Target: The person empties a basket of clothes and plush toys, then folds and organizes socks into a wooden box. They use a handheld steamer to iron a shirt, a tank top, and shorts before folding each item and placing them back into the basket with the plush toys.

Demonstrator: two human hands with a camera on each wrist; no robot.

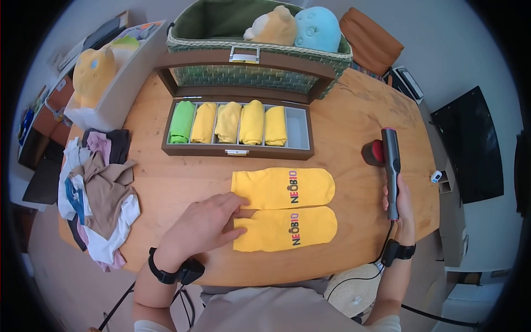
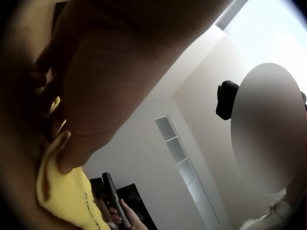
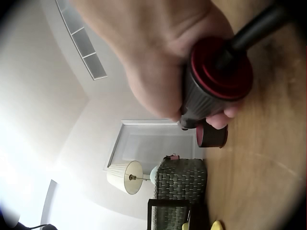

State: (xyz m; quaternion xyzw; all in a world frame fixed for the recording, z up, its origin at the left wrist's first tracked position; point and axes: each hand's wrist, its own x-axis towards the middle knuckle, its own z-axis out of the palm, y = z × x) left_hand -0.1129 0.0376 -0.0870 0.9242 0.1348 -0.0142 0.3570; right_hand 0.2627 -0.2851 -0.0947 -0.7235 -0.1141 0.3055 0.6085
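Two yellow socks, an upper one (image 1: pixel 265 188) and a lower one (image 1: pixel 271 228), lie flat side by side, toes to the right, with printed letters. My left hand (image 1: pixel 207 224) touches their cuff ends; in the left wrist view its thumb lies against the yellow fabric (image 2: pixel 64 191). At the right, my right hand (image 1: pixel 402 207) grips a dark handheld device (image 1: pixel 391 166) with a cord at its lower end; the right wrist view shows fingers around the handle (image 3: pixel 206 96). Behind the socks, an open brown box (image 1: pixel 199 149) holds one green and several yellow rolled socks.
A clothes pile (image 1: pixel 108 199) lies at the left. A white bin (image 1: pixel 133 72) with a plush toy stands at the back left, a green basket (image 1: pixel 326 55) with plush toys behind the box. A red and black round object (image 1: pixel 372 153) sits beside the device.
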